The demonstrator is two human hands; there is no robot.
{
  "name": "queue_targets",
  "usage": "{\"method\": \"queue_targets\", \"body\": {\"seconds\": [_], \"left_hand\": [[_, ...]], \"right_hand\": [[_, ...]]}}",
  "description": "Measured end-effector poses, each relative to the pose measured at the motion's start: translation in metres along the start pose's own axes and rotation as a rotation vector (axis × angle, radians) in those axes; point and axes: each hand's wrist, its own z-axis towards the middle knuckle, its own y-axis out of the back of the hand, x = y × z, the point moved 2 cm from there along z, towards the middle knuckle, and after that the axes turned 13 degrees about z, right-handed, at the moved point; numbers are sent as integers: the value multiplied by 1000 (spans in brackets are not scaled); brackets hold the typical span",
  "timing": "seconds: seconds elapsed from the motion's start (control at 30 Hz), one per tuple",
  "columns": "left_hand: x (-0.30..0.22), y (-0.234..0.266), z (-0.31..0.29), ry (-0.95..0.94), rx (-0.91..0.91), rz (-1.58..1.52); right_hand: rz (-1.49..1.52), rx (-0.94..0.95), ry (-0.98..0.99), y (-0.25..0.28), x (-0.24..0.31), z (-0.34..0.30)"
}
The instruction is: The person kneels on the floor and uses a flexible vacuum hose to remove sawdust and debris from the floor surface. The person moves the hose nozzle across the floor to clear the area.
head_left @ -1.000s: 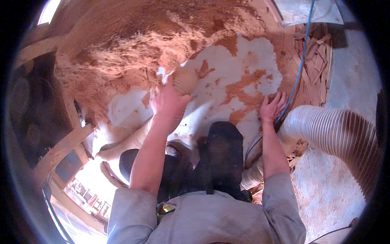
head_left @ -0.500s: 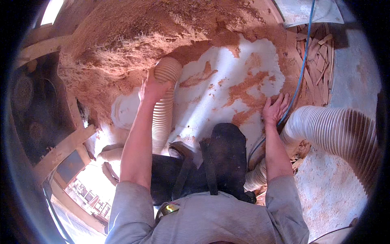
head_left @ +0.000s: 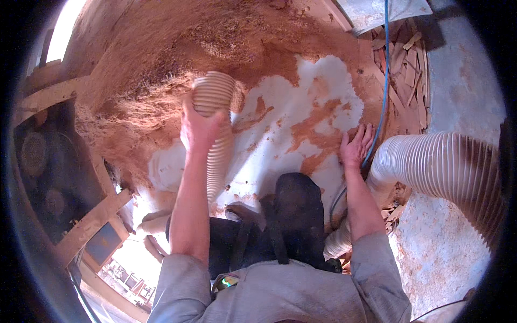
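I have the left grip [head_left: 202,128] wrapped around the pale ribbed hose [head_left: 214,96] a little below its upper end, fingers along the left side and thumb across the right, pinching it firmly. That end sits at the lower edge of the reddish sawdust heap [head_left: 161,64]; I can't tell whether its rim touches the dust. A second ago the end was farther right, over the bare floor [head_left: 280,107], and the hose slanted down to the left; now it runs nearly straight down toward the knees [head_left: 299,202].

On the other side, my right grip [head_left: 355,148] holds nothing: it is planted on the sawdust-streaked floor, fingers slightly spread, as in both earlier views. The thin blue hose [head_left: 385,64] passes just beside its fingertips. Farther right, the wider ribbed duct [head_left: 436,161] bends in the same curve as before, and wood scraps [head_left: 406,70] lie piled above it. My whole view has shifted slightly, so the blue hose and scraps appear more to the left.
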Motion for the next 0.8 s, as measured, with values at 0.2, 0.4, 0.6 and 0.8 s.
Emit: {"method": "queue_targets", "body": {"seconds": [0.2,0.4,0.6,0.8], "left_hand": [[-42,12,29,-144,79,228],[-67,3,38,-208,137,283],[-89,17,21,-164,35,312],[-134,3,63,-250,102,394]], "right_hand": [[13,37,-51,0,1,0],[10,30,-53,-1,3,-1],[-35,63,-89,2,4,2],[0,70,-88,3,6,1]]}}
